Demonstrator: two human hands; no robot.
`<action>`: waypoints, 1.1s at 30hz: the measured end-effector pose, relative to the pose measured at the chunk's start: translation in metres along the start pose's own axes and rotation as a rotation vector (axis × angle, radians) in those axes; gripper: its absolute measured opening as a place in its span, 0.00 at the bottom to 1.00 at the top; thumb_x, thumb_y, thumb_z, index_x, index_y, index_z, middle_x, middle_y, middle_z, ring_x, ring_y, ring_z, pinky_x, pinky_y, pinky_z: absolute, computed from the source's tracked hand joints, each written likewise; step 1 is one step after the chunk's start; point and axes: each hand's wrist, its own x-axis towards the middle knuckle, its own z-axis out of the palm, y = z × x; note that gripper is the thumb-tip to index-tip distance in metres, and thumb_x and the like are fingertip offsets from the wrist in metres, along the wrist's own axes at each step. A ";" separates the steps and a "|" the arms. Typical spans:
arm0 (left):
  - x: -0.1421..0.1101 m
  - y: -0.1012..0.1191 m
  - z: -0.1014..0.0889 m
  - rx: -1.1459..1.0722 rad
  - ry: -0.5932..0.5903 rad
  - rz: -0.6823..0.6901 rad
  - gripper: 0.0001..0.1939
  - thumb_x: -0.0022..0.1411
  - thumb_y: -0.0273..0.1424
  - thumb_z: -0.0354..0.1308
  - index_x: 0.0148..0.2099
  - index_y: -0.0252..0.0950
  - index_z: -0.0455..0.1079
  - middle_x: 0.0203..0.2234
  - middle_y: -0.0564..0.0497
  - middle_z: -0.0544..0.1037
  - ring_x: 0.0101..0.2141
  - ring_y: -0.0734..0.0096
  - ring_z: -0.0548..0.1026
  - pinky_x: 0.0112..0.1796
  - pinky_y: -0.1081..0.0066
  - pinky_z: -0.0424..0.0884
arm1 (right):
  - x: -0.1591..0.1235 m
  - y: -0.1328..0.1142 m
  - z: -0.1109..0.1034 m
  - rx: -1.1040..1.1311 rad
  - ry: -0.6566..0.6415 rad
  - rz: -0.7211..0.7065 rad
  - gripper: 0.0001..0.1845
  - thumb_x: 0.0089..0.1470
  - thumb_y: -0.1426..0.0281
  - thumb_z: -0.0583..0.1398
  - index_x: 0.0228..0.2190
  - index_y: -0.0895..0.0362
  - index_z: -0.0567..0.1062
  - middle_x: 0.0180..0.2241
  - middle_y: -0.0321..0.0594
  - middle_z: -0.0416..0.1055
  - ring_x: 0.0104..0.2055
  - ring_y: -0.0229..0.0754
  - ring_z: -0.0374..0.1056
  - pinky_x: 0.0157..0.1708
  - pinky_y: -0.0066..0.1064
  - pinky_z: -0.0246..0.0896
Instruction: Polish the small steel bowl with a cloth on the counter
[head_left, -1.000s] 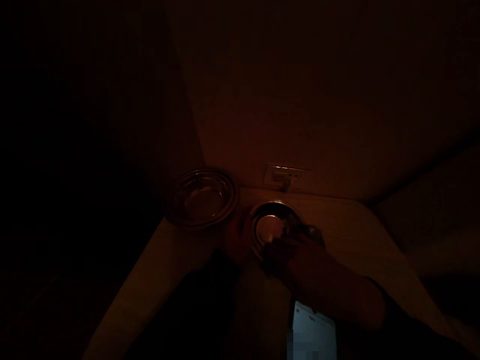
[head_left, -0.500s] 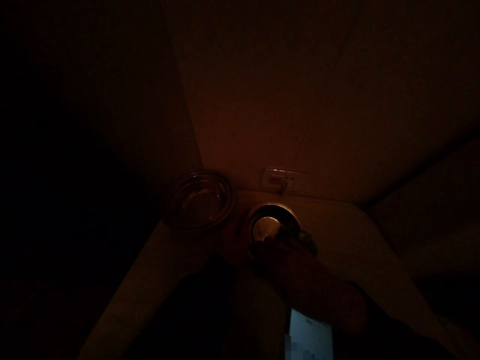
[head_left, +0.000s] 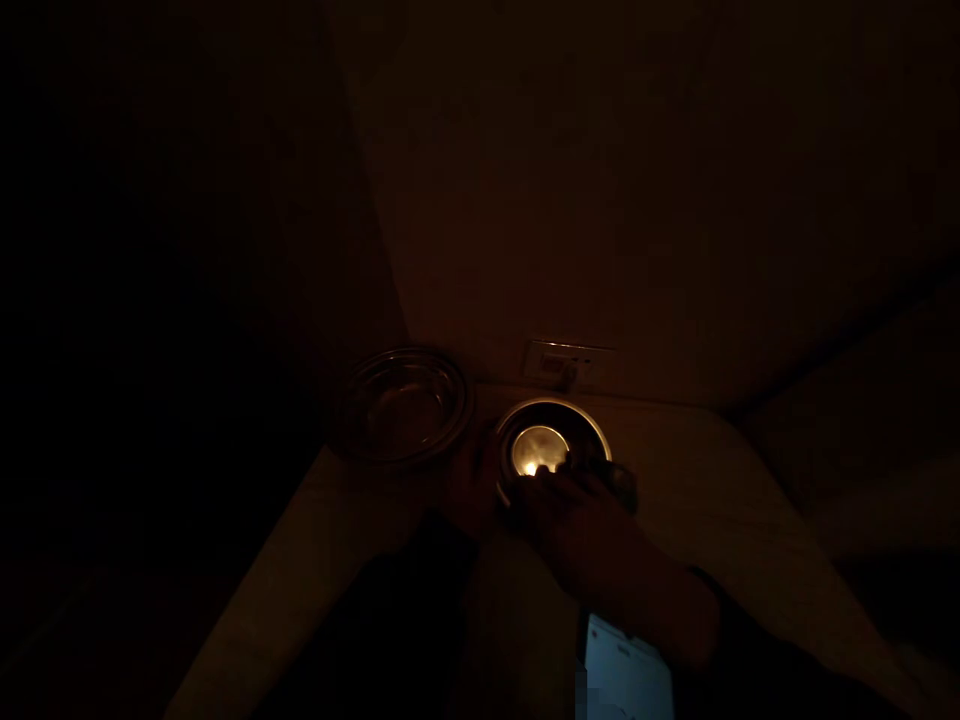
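Note:
A round metal bowl (head_left: 555, 402) stands on the table, its bright inner bottom reflecting warm light. My left hand (head_left: 472, 485) is against the bowl's left side, its fingers curled there and mostly lost in the dark. Reaching over the near rim, my right hand (head_left: 574, 515) has its bent fingers inside the bowl by the bottom. Beside that hand, at the bowl's right, a dark rumpled piece (head_left: 622, 485) shows; the darkness hides what it is and whether the fingers grip it.
A wider metal basin (head_left: 442, 440) sits at the table's back left corner. Behind the bowl, a socket panel (head_left: 547, 360) with something plugged in is on the wall. Under my right forearm a lit phone screen (head_left: 630, 670) glows. The pale tabletop (head_left: 720, 500) extends right.
My right hand's fingers have shifted slightly within the bowl. The bowl has moved a little to the right and its bottom shines brighter, while the surroundings look darker.

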 end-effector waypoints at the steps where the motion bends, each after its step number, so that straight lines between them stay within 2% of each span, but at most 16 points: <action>1: 0.000 0.000 0.000 0.023 -0.010 0.012 0.16 0.63 0.35 0.46 0.48 0.35 0.69 0.45 0.47 0.77 0.47 0.66 0.73 0.49 0.68 0.67 | 0.002 0.000 0.000 -0.009 -0.001 0.024 0.25 0.56 0.78 0.52 0.56 0.63 0.62 0.51 0.52 0.68 0.53 0.53 0.61 0.50 0.48 0.55; 7: -0.001 0.001 0.002 0.095 -0.008 0.056 0.18 0.62 0.31 0.46 0.53 0.36 0.66 0.52 0.44 0.72 0.55 0.64 0.67 0.54 0.64 0.63 | 0.008 0.000 0.001 -0.035 -0.032 0.064 0.24 0.56 0.78 0.51 0.55 0.65 0.62 0.52 0.53 0.67 0.53 0.56 0.61 0.48 0.51 0.55; 10: -0.002 0.000 0.002 0.119 -0.010 0.079 0.19 0.63 0.31 0.46 0.54 0.37 0.66 0.52 0.45 0.73 0.55 0.65 0.66 0.54 0.65 0.62 | 0.005 0.001 -0.005 -0.018 -0.039 0.038 0.25 0.56 0.78 0.52 0.55 0.65 0.62 0.52 0.54 0.66 0.54 0.56 0.61 0.48 0.51 0.55; 13: -0.004 -0.001 0.002 0.141 -0.038 0.084 0.19 0.64 0.31 0.45 0.54 0.37 0.66 0.50 0.46 0.74 0.52 0.66 0.70 0.53 0.65 0.65 | 0.000 0.005 -0.020 0.047 -0.113 0.000 0.19 0.56 0.76 0.53 0.50 0.63 0.68 0.47 0.52 0.71 0.50 0.54 0.64 0.46 0.47 0.57; 15: -0.005 0.000 0.002 0.168 -0.022 0.079 0.19 0.63 0.31 0.45 0.54 0.35 0.66 0.51 0.45 0.73 0.53 0.65 0.69 0.54 0.64 0.64 | -0.003 0.008 -0.031 0.099 -0.144 -0.007 0.15 0.56 0.76 0.54 0.44 0.60 0.71 0.42 0.47 0.73 0.45 0.50 0.67 0.44 0.44 0.58; 18: -0.005 0.003 0.002 0.187 -0.008 0.053 0.20 0.63 0.31 0.46 0.55 0.33 0.65 0.52 0.43 0.72 0.54 0.64 0.68 0.54 0.64 0.64 | -0.005 0.013 -0.037 0.141 -0.168 -0.022 0.13 0.56 0.75 0.54 0.42 0.59 0.72 0.40 0.46 0.74 0.43 0.48 0.68 0.44 0.43 0.58; 21: -0.004 0.004 0.002 0.148 -0.045 0.047 0.19 0.64 0.31 0.43 0.54 0.34 0.67 0.50 0.44 0.74 0.51 0.66 0.71 0.52 0.65 0.66 | -0.004 0.013 -0.028 0.149 -0.135 -0.060 0.15 0.56 0.75 0.54 0.46 0.59 0.71 0.46 0.48 0.72 0.48 0.50 0.65 0.46 0.44 0.57; 24: -0.005 0.003 0.002 0.115 -0.041 0.077 0.19 0.65 0.31 0.43 0.53 0.36 0.68 0.50 0.46 0.74 0.51 0.67 0.71 0.53 0.66 0.65 | 0.000 0.006 -0.010 0.135 -0.037 -0.082 0.21 0.57 0.74 0.54 0.53 0.60 0.65 0.52 0.49 0.67 0.54 0.52 0.60 0.49 0.48 0.56; 28: -0.004 0.002 0.000 0.129 -0.042 0.094 0.19 0.64 0.31 0.44 0.53 0.37 0.68 0.51 0.47 0.74 0.52 0.66 0.71 0.53 0.66 0.65 | 0.008 -0.006 0.007 0.090 0.101 -0.024 0.22 0.60 0.73 0.51 0.55 0.65 0.61 0.56 0.53 0.63 0.58 0.54 0.55 0.53 0.50 0.53; 30: -0.004 0.002 0.000 0.135 -0.038 0.102 0.19 0.63 0.31 0.45 0.54 0.36 0.68 0.51 0.47 0.74 0.52 0.66 0.71 0.53 0.65 0.65 | 0.010 -0.009 0.007 0.074 0.132 -0.009 0.21 0.61 0.72 0.50 0.55 0.66 0.62 0.56 0.54 0.62 0.59 0.54 0.54 0.54 0.50 0.52; 33: -0.004 0.002 0.000 0.144 -0.025 0.081 0.20 0.63 0.32 0.44 0.54 0.34 0.68 0.51 0.45 0.74 0.52 0.65 0.71 0.52 0.66 0.66 | 0.009 -0.004 -0.001 0.098 0.083 -0.048 0.21 0.61 0.70 0.51 0.54 0.63 0.64 0.55 0.53 0.64 0.58 0.53 0.57 0.53 0.49 0.54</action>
